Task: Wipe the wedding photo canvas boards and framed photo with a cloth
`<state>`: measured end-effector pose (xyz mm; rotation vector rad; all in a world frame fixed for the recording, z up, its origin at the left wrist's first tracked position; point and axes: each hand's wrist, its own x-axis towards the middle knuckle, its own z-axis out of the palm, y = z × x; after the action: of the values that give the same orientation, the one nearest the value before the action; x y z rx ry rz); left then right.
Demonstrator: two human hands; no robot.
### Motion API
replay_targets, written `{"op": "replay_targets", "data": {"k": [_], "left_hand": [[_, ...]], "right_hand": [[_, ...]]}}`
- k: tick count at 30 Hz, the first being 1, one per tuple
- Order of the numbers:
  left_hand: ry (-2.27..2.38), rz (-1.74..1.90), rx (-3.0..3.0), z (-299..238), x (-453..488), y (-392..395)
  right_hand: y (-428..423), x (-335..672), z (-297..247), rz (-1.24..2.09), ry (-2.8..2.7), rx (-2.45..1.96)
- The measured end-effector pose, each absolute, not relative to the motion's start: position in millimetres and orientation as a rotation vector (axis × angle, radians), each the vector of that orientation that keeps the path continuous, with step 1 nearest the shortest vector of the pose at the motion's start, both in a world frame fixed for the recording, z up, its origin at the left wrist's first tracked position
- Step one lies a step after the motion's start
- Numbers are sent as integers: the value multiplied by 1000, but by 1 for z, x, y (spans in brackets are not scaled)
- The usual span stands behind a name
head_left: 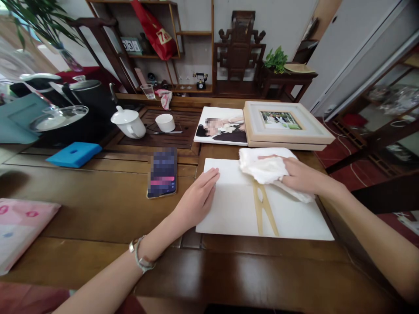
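A white rectangular panel (227,213) lies flat on the wooden table, with a tan A-shaped piece (259,209) on its face that looks like a photo-frame stand. My left hand (199,198) rests on the panel's left edge, fingers stretched out and holding nothing. At the panel's far right side, my right hand (299,174) grips a bunched white cloth (263,168) and presses it on the surface. The cloth covers the upper end of the tan piece. Some of my right fingers are hidden in its folds.
Behind the panel are a photo print (222,126) and a framed picture (314,124). A phone (163,172) lies left of my left hand. Farther left are a blue block (75,155), a white lidded cup (129,123), a small white bowl (165,123) and a pink-and-white packet (24,226).
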<state>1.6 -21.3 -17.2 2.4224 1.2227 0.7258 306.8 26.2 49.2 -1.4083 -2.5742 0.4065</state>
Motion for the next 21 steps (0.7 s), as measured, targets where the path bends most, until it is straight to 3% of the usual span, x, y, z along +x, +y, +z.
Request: {"op": "replay_targets", "data": {"k": [8,21], "left_hand": [[1246,735,2443,-17,4,-22],[1261,713,2419,-15,3,-21]], "right_hand": [[-5,349,54,428,-2476,-1593],[18,240,50,156,-2699,-1500]]}}
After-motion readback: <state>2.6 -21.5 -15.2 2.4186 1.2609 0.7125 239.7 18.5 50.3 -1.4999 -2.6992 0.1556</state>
